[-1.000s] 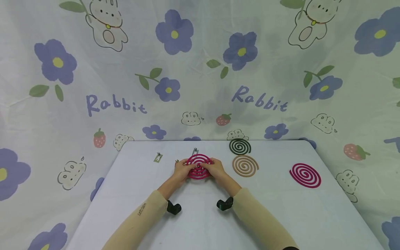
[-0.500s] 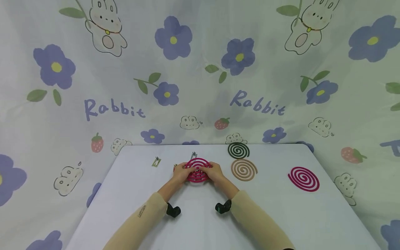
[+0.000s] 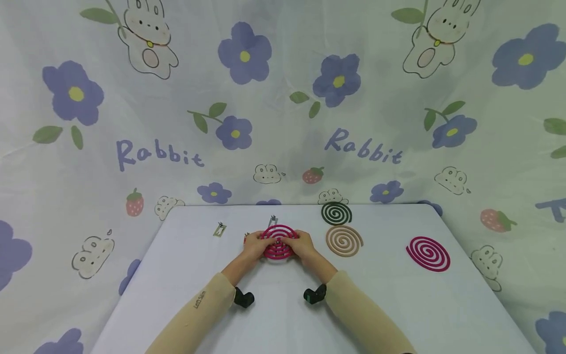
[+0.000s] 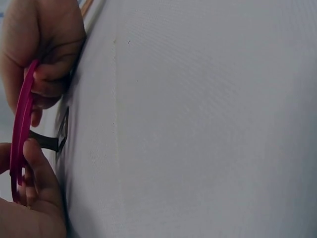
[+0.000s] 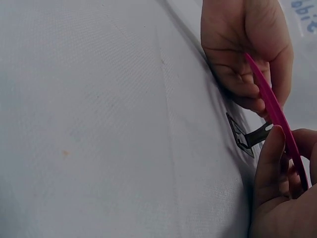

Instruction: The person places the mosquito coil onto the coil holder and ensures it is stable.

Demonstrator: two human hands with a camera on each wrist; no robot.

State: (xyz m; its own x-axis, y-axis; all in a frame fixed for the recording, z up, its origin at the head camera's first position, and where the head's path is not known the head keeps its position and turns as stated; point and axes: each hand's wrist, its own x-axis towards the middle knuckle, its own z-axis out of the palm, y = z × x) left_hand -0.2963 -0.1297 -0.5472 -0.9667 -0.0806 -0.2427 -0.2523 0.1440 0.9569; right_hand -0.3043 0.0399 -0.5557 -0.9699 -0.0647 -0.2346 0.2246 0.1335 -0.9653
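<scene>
Both hands hold a magenta mosquito coil (image 3: 279, 255) between them, near the middle of the table. My left hand (image 3: 255, 244) pinches its left side and my right hand (image 3: 303, 243) its right side, thumbs over the face and reaching to the centre. In the right wrist view the coil shows edge-on and tilted. Below it stands a metal coil stand (image 5: 258, 134) with its flat base on the table and its prong rising to the coil's middle. The prong's tip is hidden behind the fingers and the coil.
Right of the hands lie a dark green coil (image 3: 336, 214), a tan coil (image 3: 344, 241) and another magenta coil (image 3: 428, 253). A brassy stand (image 3: 219, 230) sits at the left, a silver one (image 3: 273, 222) behind the held coil. A small metal piece (image 3: 246, 236) is partly hidden beside the left hand.
The head view has tilted and shifted slightly. Both hands keep their hold on the magenta coil in about the same place, with only slight finger movement.
</scene>
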